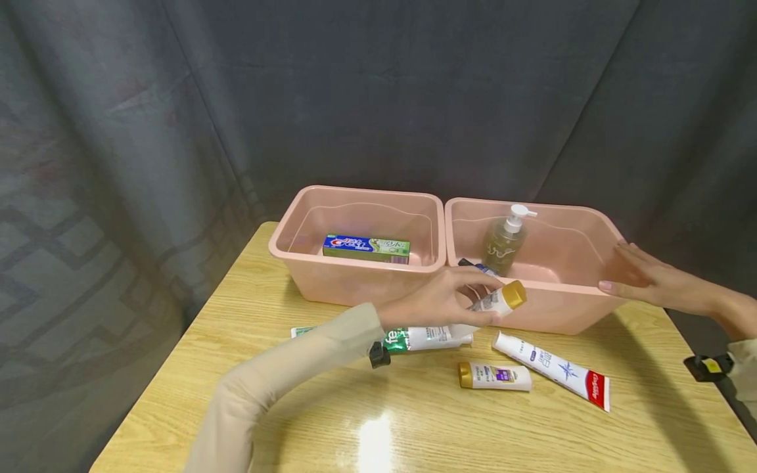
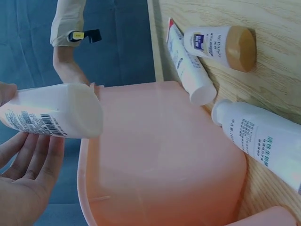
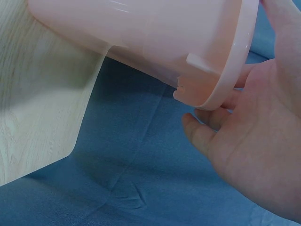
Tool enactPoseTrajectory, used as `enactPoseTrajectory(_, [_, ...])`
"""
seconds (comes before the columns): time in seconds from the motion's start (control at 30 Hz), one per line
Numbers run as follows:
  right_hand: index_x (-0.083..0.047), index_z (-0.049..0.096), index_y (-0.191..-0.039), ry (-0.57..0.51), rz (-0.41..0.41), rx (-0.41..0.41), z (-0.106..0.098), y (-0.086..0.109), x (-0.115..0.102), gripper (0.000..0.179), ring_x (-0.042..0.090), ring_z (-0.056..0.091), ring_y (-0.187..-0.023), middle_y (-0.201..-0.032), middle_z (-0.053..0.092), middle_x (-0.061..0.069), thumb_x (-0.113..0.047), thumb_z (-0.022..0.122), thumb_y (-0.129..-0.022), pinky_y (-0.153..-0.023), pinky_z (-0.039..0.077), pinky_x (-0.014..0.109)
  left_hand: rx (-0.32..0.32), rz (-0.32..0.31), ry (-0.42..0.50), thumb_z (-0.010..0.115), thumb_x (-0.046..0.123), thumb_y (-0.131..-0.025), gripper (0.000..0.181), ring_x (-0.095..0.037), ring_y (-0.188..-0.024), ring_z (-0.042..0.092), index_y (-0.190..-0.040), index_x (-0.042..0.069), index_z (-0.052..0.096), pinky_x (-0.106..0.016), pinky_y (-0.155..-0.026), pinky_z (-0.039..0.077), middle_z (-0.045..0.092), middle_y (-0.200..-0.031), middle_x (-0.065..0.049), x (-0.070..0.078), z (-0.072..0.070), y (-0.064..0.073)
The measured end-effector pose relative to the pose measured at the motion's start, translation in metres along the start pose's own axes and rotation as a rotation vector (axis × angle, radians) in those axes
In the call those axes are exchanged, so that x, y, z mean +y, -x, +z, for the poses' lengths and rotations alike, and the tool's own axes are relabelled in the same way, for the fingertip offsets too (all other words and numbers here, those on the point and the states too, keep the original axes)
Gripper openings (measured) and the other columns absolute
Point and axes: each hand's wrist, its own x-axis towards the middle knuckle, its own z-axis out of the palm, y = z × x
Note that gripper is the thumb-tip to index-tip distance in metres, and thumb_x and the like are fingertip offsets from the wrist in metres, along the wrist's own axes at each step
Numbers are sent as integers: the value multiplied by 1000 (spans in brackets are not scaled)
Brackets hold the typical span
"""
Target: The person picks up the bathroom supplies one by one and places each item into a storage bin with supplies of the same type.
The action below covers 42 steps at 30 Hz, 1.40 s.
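Observation:
My left hand (image 1: pixel 446 299) grips a small white bottle (image 1: pixel 495 301) with a gold cap, tilted in front of the right pink bin's (image 1: pixel 547 315) near wall. A printed barcode shows on this bottle's side in the left wrist view. With fingers extended, my right hand (image 1: pixel 668 282) rests on the right end of that bin's rim; the right wrist view shows some fingers passing behind the rim. Inside the bin stands a pump bottle (image 1: pixel 504 246) with a white top, beside a dark blue item (image 1: pixel 473 265) partly hidden by the near wall.
The left pink bin (image 1: pixel 355 286) holds a blue and green toothpaste box (image 1: pixel 367 248). In front lie a green-and-white tube (image 1: pixel 432 337), partly behind my left arm, another gold-capped white bottle (image 1: pixel 497 376) and a white-and-red toothpaste tube (image 1: pixel 552 368). Grey curtain (image 1: pixel 378 98) hangs behind.

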Motion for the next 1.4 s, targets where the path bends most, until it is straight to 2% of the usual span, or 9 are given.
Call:
enactPoseTrajectory(0.2, [-11,-15,-156,7,3,0,0,1,0,98,53,-29,-136,-155,-30,24,-40,58,-97,-90,2,85,26,-27,42,79,27,-87,52,-6,-98,57,-133,10,62,-22,-85,52,59,-125,7,4,0,-4])
enactPoseTrajectory(0.37, [-11,-16,-155,19,1,3,1,2,-1,99,50,-31,-136,-155,-31,22,-40,58,-96,-91,0,85,46,-45,70,78,22,-87,49,-3,-97,58,-131,8,62,-22,-87,52,63,-119,6,7,0,-9])
enactPoseTrajectory(0.43, [-10,-15,-155,20,1,3,1,2,-1,99,49,-32,-136,-155,-31,21,-40,58,-96,-91,-1,84,56,-54,102,78,19,-87,48,-1,-97,59,-130,7,62,-20,-86,52,64,-115,6,8,0,-11])
enactPoseTrajectory(0.7, [-11,-15,-156,24,-3,6,1,3,-1,99,49,-32,-136,-156,-31,20,-41,58,-96,-90,0,85,98,-93,270,79,8,-85,47,-5,-93,63,-128,2,63,-24,-83,55,64,-106,2,11,1,-15])
enactPoseTrajectory(0.93, [-10,-15,-156,20,-9,8,1,3,-2,99,49,-31,-136,-156,-29,22,-40,58,-96,-90,0,85,147,-38,276,78,0,-83,47,-6,-94,63,-127,-3,62,-23,-84,55,64,-111,-10,9,2,-19])
enactPoseTrajectory(1.23, [-11,-17,-155,11,-7,7,1,2,-1,100,50,-31,-136,-155,-31,20,-40,58,-96,-91,0,85,180,-2,315,78,-3,-81,48,-7,-91,64,-126,-7,61,-24,-84,55,65,-109,-17,12,0,-23])
enactPoseTrajectory(1.4, [-9,-17,-155,11,-6,4,1,2,-1,99,49,-32,-136,-155,-31,22,-40,58,-97,-91,-1,85,190,16,308,78,-4,-81,50,-7,-92,64,-128,-8,60,-24,-84,54,64,-113,-19,15,0,-25])
